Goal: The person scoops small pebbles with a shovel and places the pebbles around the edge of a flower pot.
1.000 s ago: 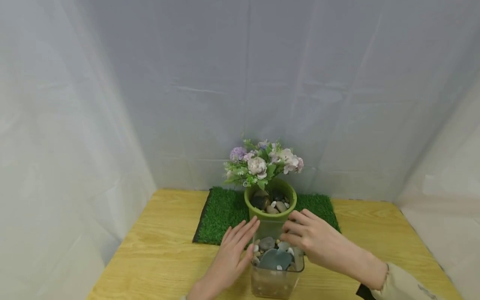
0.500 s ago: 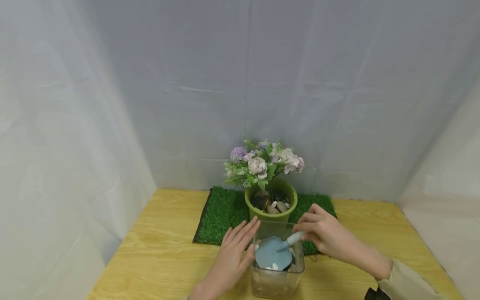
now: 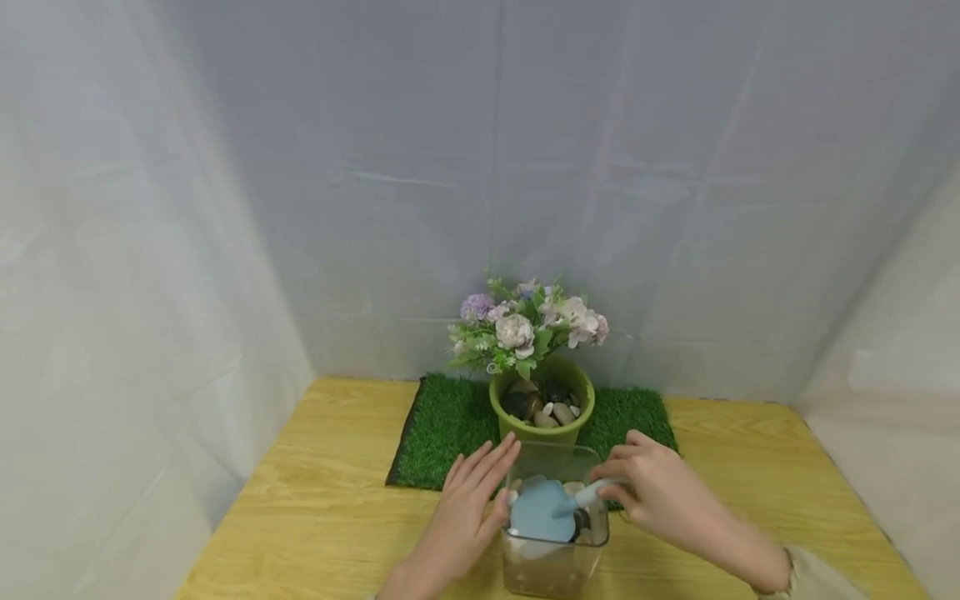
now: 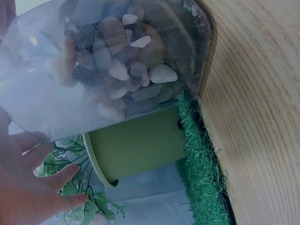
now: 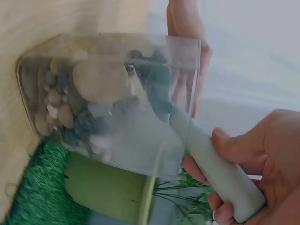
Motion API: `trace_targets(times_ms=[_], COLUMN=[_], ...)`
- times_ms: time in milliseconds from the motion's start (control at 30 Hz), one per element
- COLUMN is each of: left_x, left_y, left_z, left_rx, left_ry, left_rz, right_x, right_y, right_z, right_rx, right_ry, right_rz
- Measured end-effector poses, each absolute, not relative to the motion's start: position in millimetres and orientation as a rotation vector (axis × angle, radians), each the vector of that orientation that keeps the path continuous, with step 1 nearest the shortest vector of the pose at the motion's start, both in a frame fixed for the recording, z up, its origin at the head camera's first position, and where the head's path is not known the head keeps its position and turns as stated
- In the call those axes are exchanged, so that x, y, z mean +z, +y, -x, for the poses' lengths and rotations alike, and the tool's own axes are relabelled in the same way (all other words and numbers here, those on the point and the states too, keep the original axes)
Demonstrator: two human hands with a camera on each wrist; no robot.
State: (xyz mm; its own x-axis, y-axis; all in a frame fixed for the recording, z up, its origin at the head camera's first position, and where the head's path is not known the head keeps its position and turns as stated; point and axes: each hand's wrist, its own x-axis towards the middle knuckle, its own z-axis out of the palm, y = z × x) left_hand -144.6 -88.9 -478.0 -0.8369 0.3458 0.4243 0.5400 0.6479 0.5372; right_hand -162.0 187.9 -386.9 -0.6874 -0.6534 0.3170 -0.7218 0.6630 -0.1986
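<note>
A small blue trowel (image 3: 542,510) with a pale handle (image 5: 215,164) reaches into a clear plastic container (image 3: 555,575). My right hand (image 3: 667,492) grips that handle, fingers and thumb curled round it. The blade sits inside among the stones, below the rim. Pebbles (image 4: 117,70) of grey, tan and white fill the container's lower part. My left hand (image 3: 461,508) rests its straight fingers against the container's left side, near the rim. The container stands upright on the wooden table (image 3: 315,508).
Just behind the container, a green pot (image 3: 517,429) holds stones and purple and white flowers (image 3: 517,329). It stands on a green artificial grass mat (image 3: 450,433). Pale sheets (image 3: 420,167) hang at the back and both sides of the table.
The trowel blade, earlier raised near the container's rim with white pebbles on it, now lies tilted to the left inside. My right hand shifted slightly lower and right; the left hand stayed put.
</note>
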Motion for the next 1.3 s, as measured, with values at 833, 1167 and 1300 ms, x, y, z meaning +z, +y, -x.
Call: trace_targets(times_ms=[833,1167,1300], left_x=[-477.6,-477.2,-477.9], left_y=[-91.9,-91.9,-92.2], left_z=[144.9,144.9,145.8], left_rx=[-0.993,-1.023,-1.015], left_ry=[-2.593,-2.605,-2.601], left_rz=[0.731,0.725,0.729], right_x=[-402.4,-405.7,-404.9], right_y=[221.2,224.0,228.6], right_z=[177.7,174.3,175.4], right_rx=[0.924,0.942,0.927], right_ry=[-2.756,-2.720,-2.716], right_rz=[-1.031,-1.011,-0.987])
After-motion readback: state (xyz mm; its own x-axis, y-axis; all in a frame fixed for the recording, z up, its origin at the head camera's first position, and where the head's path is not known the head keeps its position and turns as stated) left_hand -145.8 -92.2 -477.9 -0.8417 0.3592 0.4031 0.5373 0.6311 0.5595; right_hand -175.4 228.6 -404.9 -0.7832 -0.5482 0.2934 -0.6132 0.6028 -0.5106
